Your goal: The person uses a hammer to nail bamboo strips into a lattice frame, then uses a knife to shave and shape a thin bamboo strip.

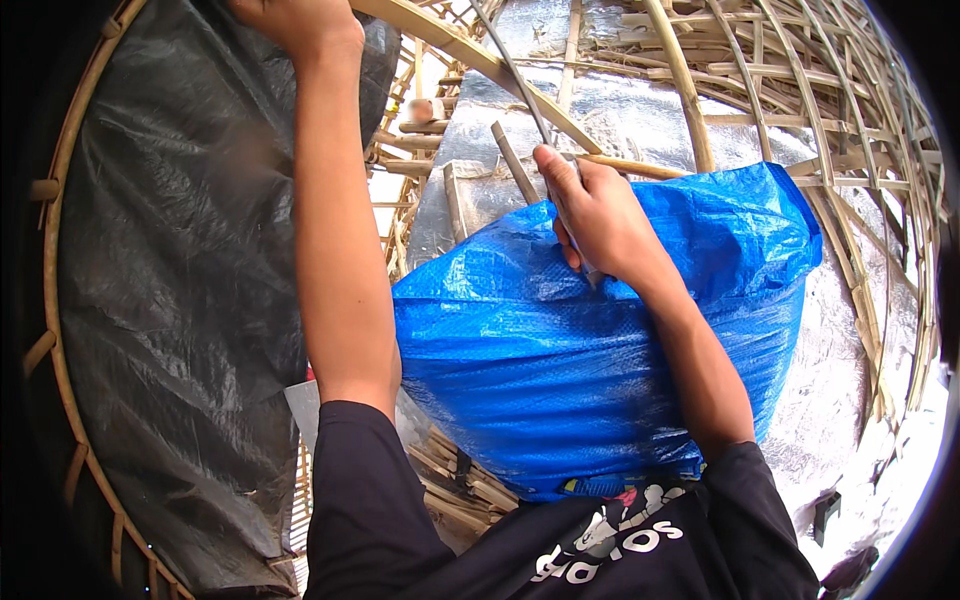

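My right hand (605, 215) is closed around a long, thin, dark rod-like tool (515, 80), which runs up to the top edge. Its lower end shows below my fingers, over the blue woven plastic sheet (530, 390) spread across my lap. A flat pale bamboo strip (480, 62) slants down from the top edge, ending near my right thumb. At the top left, my left hand (300, 25) looks curled, beside the strip's upper end. The picture's edge cuts off most of its fingers and hides what they hold.
Bent bamboo strips (820, 90) form a lattice at the upper right. A dark plastic sheet (180, 300) hangs on the left, edged by a curved bamboo pole (58, 250). Shiny silvery sheeting (830, 350) lies beyond the blue sheet. Split bamboo pieces (465, 490) lie below my left arm.
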`<state>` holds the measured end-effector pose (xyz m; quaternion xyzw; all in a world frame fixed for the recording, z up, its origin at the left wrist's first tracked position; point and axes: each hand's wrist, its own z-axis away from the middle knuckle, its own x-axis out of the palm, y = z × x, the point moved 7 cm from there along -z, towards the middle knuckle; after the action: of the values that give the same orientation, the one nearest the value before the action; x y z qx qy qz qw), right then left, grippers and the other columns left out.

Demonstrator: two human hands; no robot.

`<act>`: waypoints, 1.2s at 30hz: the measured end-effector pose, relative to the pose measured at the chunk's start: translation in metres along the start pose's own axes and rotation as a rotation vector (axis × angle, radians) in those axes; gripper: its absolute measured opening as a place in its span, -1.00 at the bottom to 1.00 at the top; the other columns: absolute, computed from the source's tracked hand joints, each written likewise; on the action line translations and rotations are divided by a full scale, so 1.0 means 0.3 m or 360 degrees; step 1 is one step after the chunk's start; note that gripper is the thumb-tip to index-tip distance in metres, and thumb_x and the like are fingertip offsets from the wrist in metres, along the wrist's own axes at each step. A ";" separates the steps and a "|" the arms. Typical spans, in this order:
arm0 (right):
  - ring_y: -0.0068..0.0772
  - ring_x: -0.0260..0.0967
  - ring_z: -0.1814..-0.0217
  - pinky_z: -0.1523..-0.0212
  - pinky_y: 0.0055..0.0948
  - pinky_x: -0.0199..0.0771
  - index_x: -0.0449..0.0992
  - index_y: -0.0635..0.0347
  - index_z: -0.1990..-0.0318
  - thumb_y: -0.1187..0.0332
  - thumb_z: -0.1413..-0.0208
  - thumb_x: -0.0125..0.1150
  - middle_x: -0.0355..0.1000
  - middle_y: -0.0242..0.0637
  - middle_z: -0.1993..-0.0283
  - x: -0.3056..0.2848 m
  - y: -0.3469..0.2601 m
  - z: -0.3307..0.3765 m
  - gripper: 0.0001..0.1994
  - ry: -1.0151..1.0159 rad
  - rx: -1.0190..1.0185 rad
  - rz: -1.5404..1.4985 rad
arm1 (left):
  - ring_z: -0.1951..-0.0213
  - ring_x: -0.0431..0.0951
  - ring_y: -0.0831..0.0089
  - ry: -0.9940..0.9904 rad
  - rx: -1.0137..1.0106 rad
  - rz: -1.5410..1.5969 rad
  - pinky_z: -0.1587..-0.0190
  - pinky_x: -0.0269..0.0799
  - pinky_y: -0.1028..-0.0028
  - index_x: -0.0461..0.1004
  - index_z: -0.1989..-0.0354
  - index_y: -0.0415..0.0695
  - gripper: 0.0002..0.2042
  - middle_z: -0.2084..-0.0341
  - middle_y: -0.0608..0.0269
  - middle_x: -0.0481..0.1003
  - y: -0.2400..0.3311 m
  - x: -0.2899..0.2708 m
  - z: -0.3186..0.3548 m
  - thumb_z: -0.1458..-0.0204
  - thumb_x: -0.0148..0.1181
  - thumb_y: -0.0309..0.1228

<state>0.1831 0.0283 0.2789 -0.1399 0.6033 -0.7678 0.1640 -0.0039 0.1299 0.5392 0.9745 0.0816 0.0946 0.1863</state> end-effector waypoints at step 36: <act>-0.46 0.29 0.74 0.71 -0.40 0.35 0.33 0.22 0.45 -0.16 -0.35 -0.08 0.29 -0.30 0.64 -0.022 0.161 -0.093 -0.43 0.0087 0.0190 -0.0167 | 0.51 0.24 0.57 0.0101 -0.0088 0.0007 0.43 0.22 0.54 0.26 0.34 -0.06 -0.70 0.53 0.41 0.23 -0.002 0.038 0.083 -0.39 -0.11 -0.14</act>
<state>0.1816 0.0451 0.2253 -0.1403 0.5525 -0.8135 0.1150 0.0124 0.1239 0.5179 0.9657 0.0826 0.1281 0.2103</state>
